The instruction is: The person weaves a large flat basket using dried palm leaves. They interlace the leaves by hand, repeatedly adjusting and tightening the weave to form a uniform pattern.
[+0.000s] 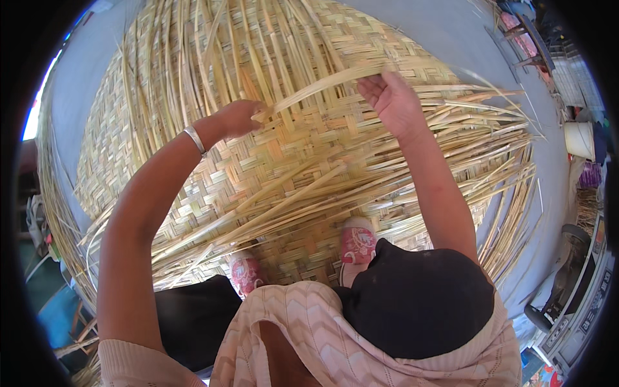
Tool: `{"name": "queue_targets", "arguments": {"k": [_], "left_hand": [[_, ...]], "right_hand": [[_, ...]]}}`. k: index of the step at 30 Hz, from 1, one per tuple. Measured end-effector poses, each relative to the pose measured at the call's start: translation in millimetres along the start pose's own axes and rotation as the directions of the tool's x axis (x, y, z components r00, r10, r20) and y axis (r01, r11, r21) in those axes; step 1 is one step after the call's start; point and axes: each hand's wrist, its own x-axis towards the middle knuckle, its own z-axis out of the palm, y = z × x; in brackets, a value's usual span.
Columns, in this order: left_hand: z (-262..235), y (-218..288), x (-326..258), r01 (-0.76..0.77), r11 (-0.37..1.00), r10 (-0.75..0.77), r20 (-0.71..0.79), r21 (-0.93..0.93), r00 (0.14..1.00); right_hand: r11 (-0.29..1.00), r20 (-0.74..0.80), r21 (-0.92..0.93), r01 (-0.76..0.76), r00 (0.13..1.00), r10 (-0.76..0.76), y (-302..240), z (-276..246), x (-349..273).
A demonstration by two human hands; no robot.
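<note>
A long, pale flat reed strip (316, 85) stretches between my hands above a large woven reed mat (106, 145). My left hand (240, 119), with a silver bangle at the wrist, is closed on the strip's left end. Farther right, my right hand (394, 106) has its palm partly showing, and the strip runs between its thumb and fingers. Beyond that hand the strip's far end trails to the right, blurred. Long unwoven strips (187, 55) stand out from the weave toward the far edge. A loose bundle of strips (290, 209) lies across the mat nearer to me.
My feet in red patterned shoes (358, 242) are on the mat. Grey floor (74, 109) surrounds it. At the right are a small wooden stool (532, 42), a white bucket (579, 140) and a grey cabinet-like thing (583, 309). Blue cloth-like material (61, 316) is at the lower left.
</note>
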Motion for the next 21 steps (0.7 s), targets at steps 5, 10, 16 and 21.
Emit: {"name": "queue_targets", "arguments": {"k": [5,10,16,21], "left_hand": [[-3,3,16,0.102,0.990,-0.102,0.010,-0.101,0.995],[2,13,-1,0.135,0.989,-0.139,-0.076,-0.056,0.987],[30,-10,3,0.223,0.954,-0.291,-0.436,-0.202,0.852],[29,-40,16,0.245,0.470,-0.682,-0.173,-0.848,0.711]], "right_hand": [[0.998,-0.209,0.036,0.046,0.977,-0.037,-53,-24,27],[0.806,-0.171,-0.584,0.093,0.957,-0.235,-78,42,64],[-0.425,0.824,-0.455,0.783,0.551,0.133,-35,211,37],[-0.511,0.929,-0.362,0.779,0.344,-0.134,10,208,66]]}}
